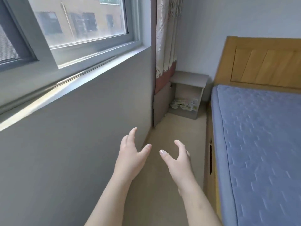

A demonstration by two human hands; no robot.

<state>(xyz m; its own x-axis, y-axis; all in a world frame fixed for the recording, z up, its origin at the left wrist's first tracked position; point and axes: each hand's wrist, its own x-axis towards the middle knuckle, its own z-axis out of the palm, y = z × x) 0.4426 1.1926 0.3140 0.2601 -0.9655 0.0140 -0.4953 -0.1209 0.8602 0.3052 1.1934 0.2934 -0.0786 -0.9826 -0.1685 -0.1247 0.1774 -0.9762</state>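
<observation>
My left hand [131, 154] is stretched forward over the narrow floor strip, close to the grey wall, fingers spread and relaxed, holding nothing. My right hand [176, 159] reaches forward beside it, thumb and fingers apart and slightly bent, also empty. Both forearms come up from the bottom of the head view. Straight ahead, at the far end of the strip, a patterned curtain [166, 38] hangs bunched in the corner.
A window [78, 23] with a grey sill runs along the left wall. A bed with a blue mattress [260, 136] and wooden headboard [263, 62] fills the right side. A grey bedside cabinet [189, 79] with papers on its lower shelf stands in the far corner.
</observation>
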